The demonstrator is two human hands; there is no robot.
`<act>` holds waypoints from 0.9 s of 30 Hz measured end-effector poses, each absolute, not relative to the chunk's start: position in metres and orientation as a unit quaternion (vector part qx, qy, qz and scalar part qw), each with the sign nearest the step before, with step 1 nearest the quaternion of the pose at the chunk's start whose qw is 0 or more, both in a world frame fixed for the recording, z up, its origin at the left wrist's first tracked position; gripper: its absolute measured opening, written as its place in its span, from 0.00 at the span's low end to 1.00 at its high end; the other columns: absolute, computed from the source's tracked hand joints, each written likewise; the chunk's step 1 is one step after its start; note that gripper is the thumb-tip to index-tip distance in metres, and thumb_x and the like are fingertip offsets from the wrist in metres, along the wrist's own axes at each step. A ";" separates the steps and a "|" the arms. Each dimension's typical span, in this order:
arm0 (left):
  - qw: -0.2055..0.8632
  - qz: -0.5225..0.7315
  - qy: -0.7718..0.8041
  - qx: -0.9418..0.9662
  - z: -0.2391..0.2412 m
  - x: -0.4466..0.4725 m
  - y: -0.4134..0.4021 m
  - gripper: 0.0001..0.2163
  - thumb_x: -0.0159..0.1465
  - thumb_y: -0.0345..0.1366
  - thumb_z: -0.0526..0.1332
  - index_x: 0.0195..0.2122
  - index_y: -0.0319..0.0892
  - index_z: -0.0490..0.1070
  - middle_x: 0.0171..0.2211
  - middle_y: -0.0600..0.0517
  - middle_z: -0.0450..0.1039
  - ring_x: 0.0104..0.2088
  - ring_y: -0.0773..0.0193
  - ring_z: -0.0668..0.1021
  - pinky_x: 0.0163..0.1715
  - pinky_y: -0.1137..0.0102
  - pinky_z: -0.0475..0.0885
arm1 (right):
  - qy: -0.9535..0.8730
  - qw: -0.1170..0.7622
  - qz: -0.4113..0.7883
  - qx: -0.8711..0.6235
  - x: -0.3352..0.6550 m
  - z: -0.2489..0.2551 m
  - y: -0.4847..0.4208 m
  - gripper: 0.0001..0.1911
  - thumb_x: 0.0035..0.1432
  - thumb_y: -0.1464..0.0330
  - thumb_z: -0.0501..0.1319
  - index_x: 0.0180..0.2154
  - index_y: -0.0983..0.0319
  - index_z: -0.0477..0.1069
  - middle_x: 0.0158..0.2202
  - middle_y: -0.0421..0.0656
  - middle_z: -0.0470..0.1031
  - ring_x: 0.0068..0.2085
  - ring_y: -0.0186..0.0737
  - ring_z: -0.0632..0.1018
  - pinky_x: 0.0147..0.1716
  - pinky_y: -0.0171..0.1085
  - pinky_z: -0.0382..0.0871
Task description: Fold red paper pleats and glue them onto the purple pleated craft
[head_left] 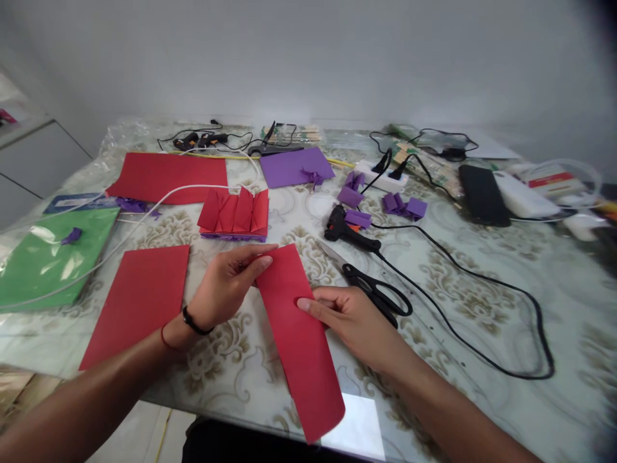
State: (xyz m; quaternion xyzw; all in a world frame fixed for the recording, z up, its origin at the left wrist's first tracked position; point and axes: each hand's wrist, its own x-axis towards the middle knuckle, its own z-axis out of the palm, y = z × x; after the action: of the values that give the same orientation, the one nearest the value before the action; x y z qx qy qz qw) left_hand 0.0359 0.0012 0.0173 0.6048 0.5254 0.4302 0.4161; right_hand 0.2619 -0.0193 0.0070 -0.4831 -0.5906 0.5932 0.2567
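Note:
A long strip of red paper [303, 347], bent over on itself, is held above the front of the table. My left hand [231, 283] pinches its upper left corner between thumb and fingers. Halfway along the right edge, my right hand [351, 318] grips it with the thumb on top and the fingers behind. Left of my left hand lies a flat red sheet [139, 302]. Beyond the hands rests a stack of folded red paper pieces [234, 215] with purple paper under it. Black-handled scissors [376, 289] lie just past my right hand.
A black glue gun [349, 231] trails its cord across the right side. Purple folded pieces [405, 206] lie near a white power strip [380, 177]. Farther off are a purple sheet [292, 168], another red sheet [173, 173] and a black phone [483, 196]. A green packet [58, 257] sits left, crossed by a white cable.

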 end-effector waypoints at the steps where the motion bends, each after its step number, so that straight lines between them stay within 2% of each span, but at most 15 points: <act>1: 0.427 0.429 0.522 0.602 0.017 0.035 0.002 0.16 0.68 0.45 0.66 0.50 0.41 0.83 0.39 0.48 0.85 0.39 0.57 0.84 0.34 0.71 0.80 | -0.584 0.249 0.602 -0.483 0.262 0.007 -0.019 0.26 0.63 0.46 0.65 0.25 0.60 0.73 0.21 0.36 0.66 0.24 0.34 0.64 0.23 0.35 0.56; 6: 0.547 0.355 0.492 0.577 0.015 0.025 0.010 0.21 0.62 0.44 0.72 0.53 0.40 0.77 0.29 0.53 0.82 0.28 0.62 0.83 0.27 0.72 0.81 | -0.575 0.210 0.605 -0.508 0.267 0.006 -0.013 0.30 0.58 0.43 0.66 0.22 0.60 0.65 0.21 0.33 0.59 0.24 0.31 0.59 0.23 0.33 0.51; 9: 0.605 0.327 0.474 0.550 0.013 0.024 0.012 0.23 0.56 0.43 0.77 0.49 0.40 0.77 0.28 0.53 0.83 0.27 0.59 0.85 0.28 0.69 0.83 | -0.579 0.213 0.601 -0.508 0.270 0.007 -0.011 0.30 0.57 0.43 0.66 0.22 0.60 0.65 0.21 0.34 0.60 0.24 0.31 0.59 0.22 0.33 0.51; 12: 0.593 0.359 0.483 0.535 0.011 0.024 0.012 0.22 0.55 0.45 0.78 0.46 0.40 0.77 0.28 0.53 0.83 0.28 0.57 0.86 0.29 0.67 0.85 | -0.570 0.218 0.622 -0.490 0.270 0.008 -0.011 0.29 0.57 0.42 0.67 0.25 0.61 0.69 0.23 0.35 0.65 0.24 0.32 0.62 0.23 0.33 0.54; 17: 0.562 0.389 0.504 0.529 0.009 0.021 0.014 0.24 0.57 0.44 0.77 0.50 0.38 0.76 0.27 0.51 0.83 0.29 0.54 0.87 0.31 0.65 0.86 | -0.568 0.228 0.603 -0.512 0.268 0.010 -0.012 0.29 0.54 0.43 0.69 0.22 0.61 0.68 0.22 0.34 0.63 0.24 0.31 0.60 0.24 0.34 0.53; 21: 0.551 0.403 0.501 0.532 0.013 0.021 0.015 0.22 0.56 0.47 0.77 0.46 0.39 0.78 0.26 0.52 0.83 0.29 0.53 0.88 0.31 0.66 0.86 | -0.573 0.236 0.594 -0.514 0.270 0.009 -0.010 0.26 0.58 0.45 0.66 0.25 0.61 0.72 0.23 0.35 0.65 0.25 0.32 0.61 0.25 0.34 0.53; 27: 0.549 0.415 0.510 0.516 0.018 0.022 0.017 0.23 0.53 0.48 0.79 0.42 0.38 0.77 0.26 0.52 0.82 0.28 0.54 0.87 0.30 0.65 0.86 | -0.567 0.227 0.608 -0.508 0.272 0.006 -0.011 0.27 0.57 0.44 0.67 0.25 0.61 0.71 0.22 0.35 0.64 0.24 0.33 0.61 0.25 0.35 0.53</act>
State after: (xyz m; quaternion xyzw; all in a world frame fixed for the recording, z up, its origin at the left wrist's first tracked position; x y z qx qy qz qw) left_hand 0.0224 0.0169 0.0176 0.5160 0.5100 0.4152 0.5489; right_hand 0.2718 -0.0112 0.0064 -0.5076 -0.5667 0.6080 0.2272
